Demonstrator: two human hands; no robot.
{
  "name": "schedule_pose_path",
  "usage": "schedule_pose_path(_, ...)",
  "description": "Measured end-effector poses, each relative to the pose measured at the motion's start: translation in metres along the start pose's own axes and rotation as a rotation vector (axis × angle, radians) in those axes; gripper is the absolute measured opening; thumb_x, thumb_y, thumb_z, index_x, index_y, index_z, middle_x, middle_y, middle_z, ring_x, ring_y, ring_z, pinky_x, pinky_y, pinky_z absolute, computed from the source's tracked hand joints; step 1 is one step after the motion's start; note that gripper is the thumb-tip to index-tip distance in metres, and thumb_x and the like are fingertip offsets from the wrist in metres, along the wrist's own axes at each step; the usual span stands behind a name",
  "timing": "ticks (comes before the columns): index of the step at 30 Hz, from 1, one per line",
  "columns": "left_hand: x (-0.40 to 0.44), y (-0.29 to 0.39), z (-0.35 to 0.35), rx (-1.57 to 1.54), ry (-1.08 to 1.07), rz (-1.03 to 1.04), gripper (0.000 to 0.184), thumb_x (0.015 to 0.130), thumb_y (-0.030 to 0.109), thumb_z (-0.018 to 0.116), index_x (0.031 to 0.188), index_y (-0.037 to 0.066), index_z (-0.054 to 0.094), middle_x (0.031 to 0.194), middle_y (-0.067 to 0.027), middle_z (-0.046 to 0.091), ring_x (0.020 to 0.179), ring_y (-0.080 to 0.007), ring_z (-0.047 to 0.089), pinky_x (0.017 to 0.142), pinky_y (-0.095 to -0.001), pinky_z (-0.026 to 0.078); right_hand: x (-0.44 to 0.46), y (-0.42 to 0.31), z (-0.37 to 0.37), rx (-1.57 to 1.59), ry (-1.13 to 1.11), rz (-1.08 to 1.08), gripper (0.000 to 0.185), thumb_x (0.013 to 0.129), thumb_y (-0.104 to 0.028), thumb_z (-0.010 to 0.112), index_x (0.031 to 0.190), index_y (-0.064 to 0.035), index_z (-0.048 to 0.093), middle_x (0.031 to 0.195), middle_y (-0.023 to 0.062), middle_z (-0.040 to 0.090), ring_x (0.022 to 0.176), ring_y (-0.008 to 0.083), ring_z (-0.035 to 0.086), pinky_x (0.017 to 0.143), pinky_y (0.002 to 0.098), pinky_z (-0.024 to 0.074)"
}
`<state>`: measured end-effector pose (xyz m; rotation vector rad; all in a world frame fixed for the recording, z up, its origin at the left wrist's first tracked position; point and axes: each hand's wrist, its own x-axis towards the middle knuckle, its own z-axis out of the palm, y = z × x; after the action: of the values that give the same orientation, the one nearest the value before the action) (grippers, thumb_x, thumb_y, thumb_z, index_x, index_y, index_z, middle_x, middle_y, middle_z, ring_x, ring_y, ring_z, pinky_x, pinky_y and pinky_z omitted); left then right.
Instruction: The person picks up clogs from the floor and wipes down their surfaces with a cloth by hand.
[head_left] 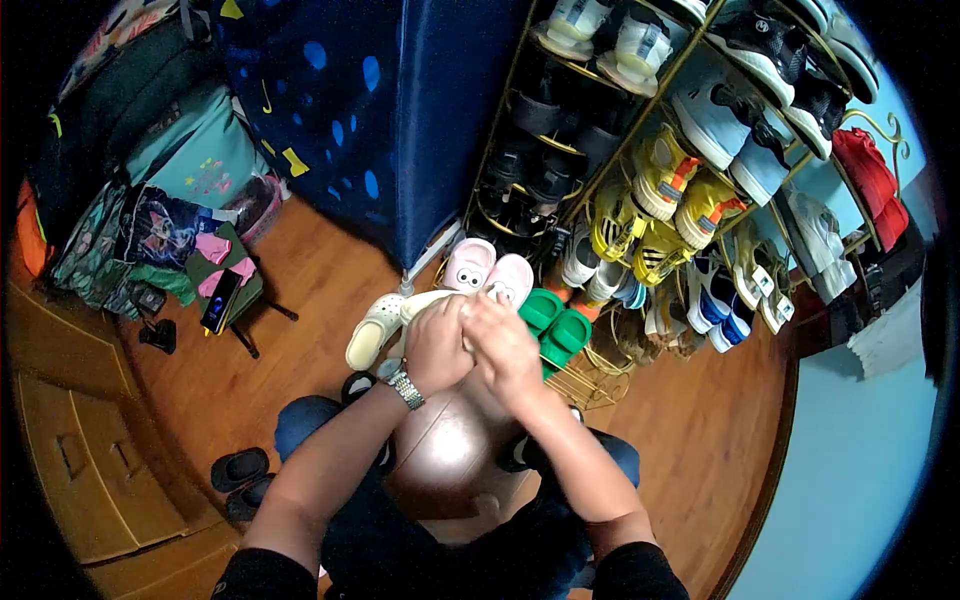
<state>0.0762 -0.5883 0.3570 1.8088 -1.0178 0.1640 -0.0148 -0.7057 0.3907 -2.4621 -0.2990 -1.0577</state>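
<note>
My left hand (438, 348), with a metal-band watch (405, 387) on the wrist, meets my right hand (505, 345) in front of me. Both are closed and pressed together, fingers folded over each other. Whether anything lies between the palms is hidden. Just beyond them are pink slippers (468, 262) with cartoon eyes, partly covered by my fingers. A cream clog (372, 332) lies left of my left hand, with its mate (415, 304) partly behind that hand. Green slides (566, 332) sit to the right of my right hand.
A gold-framed shoe rack (655, 100) filled with several pairs stands ahead to the right. Left of it hangs a dark blue curtain (350, 110). A small stool (240, 285) holds a phone (222, 300). Black shoes (240, 468) lie near the wooden drawers (95, 455). A brown, shiny seat-like surface (450, 450) is between my knees.
</note>
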Motion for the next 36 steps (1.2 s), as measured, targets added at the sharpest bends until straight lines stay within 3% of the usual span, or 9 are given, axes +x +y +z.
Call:
schedule_pose_path(4, 0.008, 0.015, -0.009, 0.061, -0.032, 0.041, 0.027, 0.071, 0.008, 0.070, 0.095, 0.003, 0.058, 0.085, -0.0166, 0.064, 0.084, -0.0396, 0.062, 0.073, -0.0493, 0.049, 0.006, 0.016, 0.003, 0.269, 0.178, 0.749, 0.016, 0.093, 0.000, 0.064, 0.107, 0.0040, 0.070, 0.103, 0.0191, 0.073, 0.091, 0.0322, 0.071, 0.081, 0.0378, 0.0559)
schedule_pose_path(6, 0.008, 0.011, -0.007, 0.097, -0.046, 0.096, 0.028, 0.070, 0.009, 0.070, 0.094, 0.003, 0.058, 0.084, -0.0166, 0.064, 0.082, -0.0392, 0.062, 0.073, -0.0488, 0.049, 0.004, 0.012, 0.005, 0.104, 0.187, 0.679, 0.017, 0.094, -0.003, 0.062, 0.108, 0.0038, 0.070, 0.107, 0.0228, 0.071, 0.101, 0.0388, 0.070, 0.091, 0.0418, 0.0550)
schedule_pose_path(9, 0.005, 0.007, -0.005, 0.091, -0.040, 0.027, 0.033, 0.067, 0.009, 0.073, 0.095, 0.003, 0.056, 0.090, -0.0205, 0.062, 0.088, -0.0420, 0.060, 0.075, -0.0487, 0.048, 0.002, -0.007, 0.002, 0.047, -0.001, 0.098, 0.019, 0.090, 0.001, 0.063, 0.108, 0.0031, 0.068, 0.116, 0.0217, 0.069, 0.110, 0.0394, 0.067, 0.099, 0.0442, 0.0524)
schedule_pose_path(13, 0.005, 0.009, -0.009, -0.008, -0.048, 0.065, 0.027, 0.070, 0.009, 0.070, 0.092, 0.003, 0.056, 0.086, -0.0193, 0.062, 0.085, -0.0412, 0.060, 0.077, -0.0495, 0.047, -0.001, 0.016, 0.002, 0.218, 0.190, 0.520, 0.018, 0.094, -0.004, 0.065, 0.109, 0.0047, 0.068, 0.110, 0.0185, 0.073, 0.106, 0.0314, 0.070, 0.095, 0.0390, 0.0543)
schedule_pose_path(17, 0.004, 0.007, -0.015, -0.048, -0.088, 0.104, 0.032, 0.069, 0.009, 0.070, 0.098, 0.004, 0.056, 0.095, -0.0180, 0.061, 0.096, -0.0397, 0.057, 0.086, -0.0485, 0.043, -0.002, 0.033, -0.007, 1.117, 0.295, 1.190, 0.015, 0.100, -0.019, 0.065, 0.107, -0.0056, 0.069, 0.095, 0.0014, 0.069, 0.078, 0.0081, 0.062, 0.068, 0.0238, 0.0499)
schedule_pose_path(22, 0.011, 0.007, -0.015, -0.003, -0.124, 0.018, 0.048, 0.066, 0.016, 0.076, 0.108, 0.006, 0.057, 0.107, -0.0174, 0.059, 0.105, -0.0391, 0.055, 0.095, -0.0466, 0.041, -0.021, 0.030, 0.019, 0.933, 0.417, 1.025, 0.018, 0.102, -0.019, 0.063, 0.110, -0.0038, 0.064, 0.093, 0.0015, 0.067, 0.079, 0.0090, 0.060, 0.069, 0.0248, 0.0495)
schedule_pose_path(29, 0.002, 0.006, -0.007, -0.032, -0.216, -0.125, 0.046, 0.071, 0.018, 0.083, 0.109, 0.004, 0.061, 0.087, -0.0194, 0.070, 0.082, -0.0364, 0.071, 0.070, -0.0427, 0.056, -0.015, 0.008, 0.023, 0.679, 0.236, 0.804, 0.023, 0.100, -0.011, 0.063, 0.120, 0.0012, 0.064, 0.109, 0.0067, 0.070, 0.097, 0.0107, 0.063, 0.085, 0.0258, 0.0520)
schedule_pose_path(32, 0.002, -0.001, -0.006, -0.051, -0.163, -0.168, 0.036, 0.075, 0.015, 0.080, 0.103, 0.003, 0.060, 0.087, -0.0202, 0.070, 0.082, -0.0375, 0.070, 0.070, -0.0427, 0.056, -0.006, -0.001, 0.014, 0.266, 0.152, 0.403, 0.011, 0.093, -0.009, 0.068, 0.099, 0.0006, 0.069, 0.107, 0.0165, 0.067, 0.101, 0.0283, 0.064, 0.092, 0.0370, 0.0486)
schedule_pose_path(36, 0.006, 0.009, -0.014, -0.091, -0.083, -0.021, 0.028, 0.076, 0.016, 0.079, 0.091, 0.004, 0.058, 0.083, -0.0209, 0.068, 0.079, -0.0408, 0.068, 0.067, -0.0472, 0.053, -0.007, 0.032, 0.020, 0.532, 0.238, 0.837, 0.014, 0.097, -0.012, 0.064, 0.093, 0.0007, 0.065, 0.100, 0.0104, 0.060, 0.096, 0.0211, 0.058, 0.087, 0.0329, 0.0470)
